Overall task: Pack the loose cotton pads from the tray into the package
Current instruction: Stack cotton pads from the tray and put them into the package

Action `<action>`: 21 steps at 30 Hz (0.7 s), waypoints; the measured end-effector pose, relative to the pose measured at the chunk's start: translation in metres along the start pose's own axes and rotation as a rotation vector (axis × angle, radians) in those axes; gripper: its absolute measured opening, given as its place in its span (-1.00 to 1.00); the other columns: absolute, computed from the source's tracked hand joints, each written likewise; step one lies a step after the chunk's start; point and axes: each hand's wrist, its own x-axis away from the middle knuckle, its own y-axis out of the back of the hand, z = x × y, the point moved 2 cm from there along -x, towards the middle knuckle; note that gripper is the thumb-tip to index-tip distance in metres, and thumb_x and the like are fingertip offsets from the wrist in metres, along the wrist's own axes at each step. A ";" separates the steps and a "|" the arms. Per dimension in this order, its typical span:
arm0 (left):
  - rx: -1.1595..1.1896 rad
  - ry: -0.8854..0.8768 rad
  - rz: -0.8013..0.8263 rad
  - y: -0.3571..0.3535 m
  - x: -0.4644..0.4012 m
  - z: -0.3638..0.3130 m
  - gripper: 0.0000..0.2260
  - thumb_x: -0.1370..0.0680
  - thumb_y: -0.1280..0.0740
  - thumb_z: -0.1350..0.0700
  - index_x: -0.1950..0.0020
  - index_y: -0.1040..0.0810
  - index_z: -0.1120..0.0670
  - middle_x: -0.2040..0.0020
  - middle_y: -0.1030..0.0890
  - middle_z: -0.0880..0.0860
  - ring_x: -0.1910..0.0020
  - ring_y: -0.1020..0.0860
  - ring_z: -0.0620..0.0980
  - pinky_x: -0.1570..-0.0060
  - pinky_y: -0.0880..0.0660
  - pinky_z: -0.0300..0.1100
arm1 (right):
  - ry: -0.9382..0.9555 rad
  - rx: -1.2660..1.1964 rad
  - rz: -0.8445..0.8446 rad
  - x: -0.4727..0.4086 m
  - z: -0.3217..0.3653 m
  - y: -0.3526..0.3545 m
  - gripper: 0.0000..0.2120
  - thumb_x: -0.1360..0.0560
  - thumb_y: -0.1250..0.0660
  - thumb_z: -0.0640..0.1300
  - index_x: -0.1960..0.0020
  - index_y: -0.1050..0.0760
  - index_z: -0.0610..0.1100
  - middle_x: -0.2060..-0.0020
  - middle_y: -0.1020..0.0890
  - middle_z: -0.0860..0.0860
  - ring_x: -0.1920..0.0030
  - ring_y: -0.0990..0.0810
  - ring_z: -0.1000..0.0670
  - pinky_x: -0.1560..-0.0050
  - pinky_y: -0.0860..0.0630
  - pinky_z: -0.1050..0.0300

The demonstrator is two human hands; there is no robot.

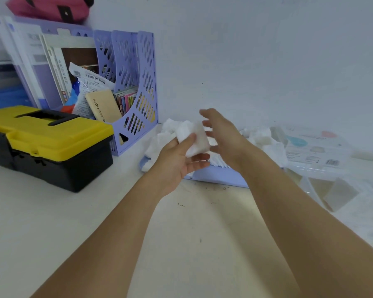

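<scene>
My left hand point(177, 160) pinches a squared stack of cotton pads point(195, 139) above the lilac tray point(220, 175); right hand point(222, 136), fingers spread, steadies alignment for bagging.

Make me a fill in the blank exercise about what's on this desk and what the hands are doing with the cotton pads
1. The stack of cotton pads is held in the ____ hand.
2. The right hand is ____, holding nothing.
3. The toolbox has a ____ lid.
4. The tray under the loose pads is the same pale purple as the file ____.

Missing words: left; open; yellow; rack
</scene>
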 end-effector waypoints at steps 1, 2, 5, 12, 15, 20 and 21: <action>-0.057 0.002 0.038 -0.003 0.000 0.002 -0.74 -0.69 -0.23 0.04 -0.27 -0.54 0.17 0.07 -0.68 0.13 0.21 -0.65 0.05 0.20 -0.62 -0.12 | -0.028 0.043 0.068 0.000 -0.004 -0.006 -0.50 -0.58 -0.19 0.26 -0.30 -0.48 -0.09 -0.21 -0.61 -0.17 -0.20 -0.60 -0.16 -0.32 -0.48 -0.09; -0.113 0.003 0.069 -0.006 0.002 0.004 -0.73 -0.70 -0.20 0.01 -0.26 -0.54 0.15 0.12 -0.66 0.11 0.23 -0.63 0.02 0.23 -0.60 -0.13 | -0.043 0.110 0.140 0.003 -0.006 -0.011 -0.41 -0.56 -0.15 0.36 -0.27 -0.48 -0.12 -0.10 -0.63 -0.24 -0.11 -0.64 -0.19 -0.29 -0.49 -0.06; -0.144 0.007 0.060 -0.007 0.001 0.007 -0.70 -0.71 -0.18 -0.02 -0.26 -0.53 0.17 0.14 -0.60 0.11 0.30 -0.54 -0.02 0.31 -0.51 -0.17 | -0.008 0.193 0.152 0.004 -0.006 -0.014 -0.32 -0.57 -0.07 0.41 -0.41 -0.37 -0.11 -0.19 -0.61 -0.10 -0.19 -0.60 -0.09 -0.34 -0.45 -0.07; -0.283 -0.021 -0.043 0.011 -0.001 -0.012 -0.77 -0.68 -0.27 -0.01 -0.26 -0.50 0.07 0.10 -0.53 0.05 0.31 -0.43 -0.04 0.37 -0.43 -0.19 | 0.609 0.890 0.270 0.018 0.010 0.011 -0.02 -0.39 -0.57 0.00 -0.62 -0.05 0.04 -0.54 -0.23 0.04 -0.50 -0.19 0.05 -0.40 -0.11 0.29; -0.404 -0.035 0.027 0.013 0.001 -0.017 -0.68 -0.67 -0.25 -0.07 -0.41 -0.42 -0.02 -0.12 -0.66 0.01 0.05 -0.64 -0.04 0.09 -0.61 -0.13 | 0.624 1.062 0.203 0.011 -0.002 -0.007 0.05 -0.32 -0.61 0.02 -0.61 -0.06 -0.05 -0.44 -0.36 -0.04 -0.43 -0.32 -0.11 -0.39 -0.34 0.01; -0.370 -0.179 -0.035 0.018 0.000 -0.028 -0.81 -0.65 -0.32 0.04 -0.26 -0.50 -0.04 -0.15 -0.67 0.00 -0.11 -0.66 -0.02 -0.08 -0.61 -0.04 | 0.679 0.861 0.095 0.006 -0.003 -0.012 -0.18 -0.27 -0.63 -0.04 -0.44 -0.33 -0.01 -0.14 -0.56 0.00 -0.08 -0.55 -0.04 -0.06 -0.56 0.02; -0.333 -0.257 -0.145 0.024 -0.002 -0.034 -0.89 -0.64 -0.34 0.08 -0.17 -0.52 -0.05 -0.08 -0.67 -0.02 -0.04 -0.66 -0.04 -0.04 -0.61 -0.06 | 0.643 0.750 0.110 0.006 -0.002 -0.009 -0.11 -0.26 -0.64 -0.08 -0.48 -0.28 0.01 -0.16 -0.54 0.02 -0.07 -0.55 0.00 -0.05 -0.54 0.13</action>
